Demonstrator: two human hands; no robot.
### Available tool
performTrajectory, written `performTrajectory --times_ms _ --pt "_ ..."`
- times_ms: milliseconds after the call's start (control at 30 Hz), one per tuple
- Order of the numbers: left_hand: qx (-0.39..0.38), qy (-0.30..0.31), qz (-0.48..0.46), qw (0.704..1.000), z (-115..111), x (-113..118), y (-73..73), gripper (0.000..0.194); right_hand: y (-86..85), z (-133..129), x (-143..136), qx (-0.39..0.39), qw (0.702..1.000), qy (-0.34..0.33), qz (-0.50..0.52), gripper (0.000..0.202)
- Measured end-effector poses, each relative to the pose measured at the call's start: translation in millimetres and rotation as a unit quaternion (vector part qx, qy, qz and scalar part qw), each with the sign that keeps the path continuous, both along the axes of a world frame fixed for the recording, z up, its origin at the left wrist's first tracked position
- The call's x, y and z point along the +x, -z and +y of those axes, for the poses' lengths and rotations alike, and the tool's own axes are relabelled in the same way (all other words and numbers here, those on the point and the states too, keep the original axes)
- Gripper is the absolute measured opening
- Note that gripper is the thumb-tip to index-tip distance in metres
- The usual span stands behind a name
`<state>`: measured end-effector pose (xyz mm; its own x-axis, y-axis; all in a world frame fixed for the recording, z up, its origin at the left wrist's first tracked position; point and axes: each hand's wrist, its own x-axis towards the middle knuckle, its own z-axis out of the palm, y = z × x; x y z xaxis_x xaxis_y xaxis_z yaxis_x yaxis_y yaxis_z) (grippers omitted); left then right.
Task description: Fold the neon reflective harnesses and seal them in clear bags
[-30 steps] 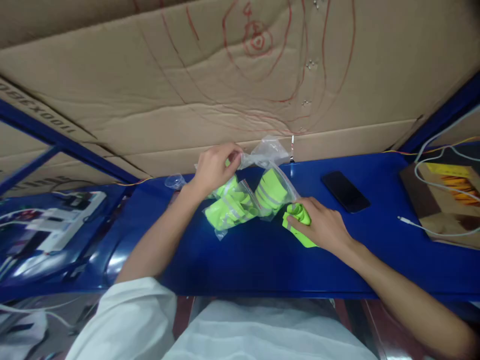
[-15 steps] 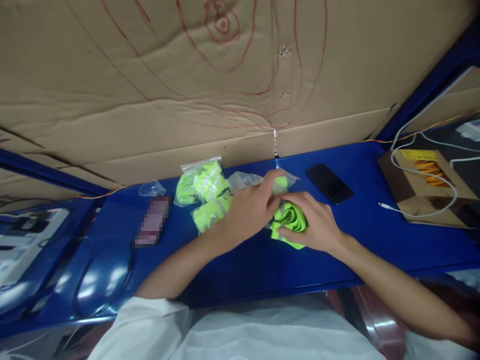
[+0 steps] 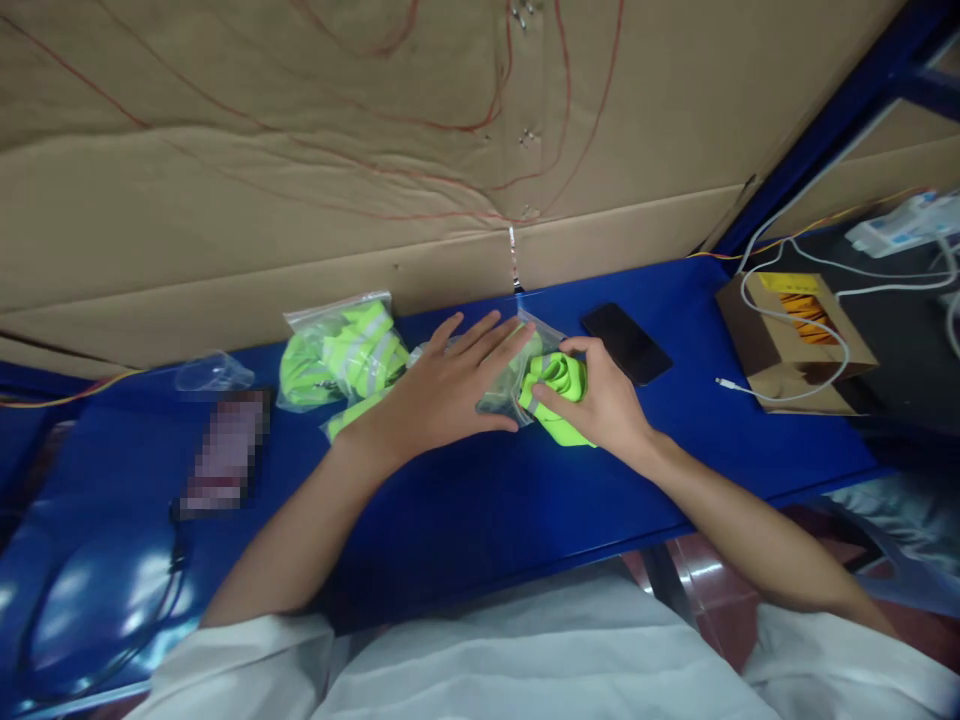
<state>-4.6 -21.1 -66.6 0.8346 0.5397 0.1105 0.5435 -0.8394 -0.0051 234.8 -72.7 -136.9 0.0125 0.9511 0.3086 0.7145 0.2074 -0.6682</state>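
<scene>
My right hand [image 3: 615, 410] grips a rolled fluorescent green reflective strap [image 3: 561, 372], thumb on the near side and fingers behind. The loops of the roll face up. Palm down and fingers spread, my left hand [image 3: 431, 405] is over a clear zip bag [image 3: 525, 350] with pale green material showing through. Whether the left palm presses on the bag is hidden. Left of that hand lie more clear zip bags [image 3: 367, 350] filled with the same bright green and silver material. One green packet [image 3: 349, 412] is partly covered by my left wrist.
A blue table [image 3: 465, 530] backs onto a cardboard wall [image 3: 315, 230]. Right of my hands are a black phone [image 3: 630, 343], an opened cardboard box [image 3: 806, 380] and white cables. At left lie a blurred-out flat object [image 3: 225, 455] and a clear plastic piece [image 3: 215, 372].
My left hand has drawn away leftward from the green roll, and its fingers have spread. My right hand keeps its hold on the roll. The whole view has shifted somewhat.
</scene>
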Motion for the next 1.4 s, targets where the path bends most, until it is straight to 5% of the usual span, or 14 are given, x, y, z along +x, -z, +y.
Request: performTrajectory --times_ms 233,433,733,900,1033,1200,1300,1400 --pt "-0.01 -0.016 0.026 0.999 -6.5 13.5 20.4 0.12 -1.1 -0.5 4.6 0.108 0.99 -0.045 -0.074 0.06" --pt "-0.003 -0.052 0.028 0.998 -8.9 22.4 29.8 0.119 3.5 2.1 1.2 0.094 0.982 -0.006 -0.161 0.063" --pt "-0.009 -0.045 -0.043 0.998 -12.9 30.8 31.4 0.107 -6.4 11.3 3.9 0.012 0.999 -0.038 -0.006 0.055" --pt "-0.046 -0.043 -0.05 0.997 -13.5 18.0 14.1 0.092 -14.2 16.5 15.5 -0.087 0.981 -0.039 0.169 0.049" --pt "-0.107 -0.028 -0.153 0.982 -5.2 0.3 -10.5 0.07 -32.1 11.4 32.6 -0.148 0.941 -0.105 0.286 0.054" --pt "-0.283 -0.043 -0.291 0.913 -3.4 -9.2 -29.1 0.053 -46.5 -4.9 37.8 -0.157 0.915 -0.274 0.251 0.09" --pt "-0.324 -0.059 -0.297 0.896 -7.4 -5.8 -31.8 0.047 -45.7 -10.3 30.2 -0.129 0.904 -0.359 0.194 0.08" --pt "-0.316 -0.138 -0.325 0.88 -9.9 -0.6 -35.2 0.041 -45.9 -10.6 23.6 -0.103 0.902 -0.401 0.127 0.065"
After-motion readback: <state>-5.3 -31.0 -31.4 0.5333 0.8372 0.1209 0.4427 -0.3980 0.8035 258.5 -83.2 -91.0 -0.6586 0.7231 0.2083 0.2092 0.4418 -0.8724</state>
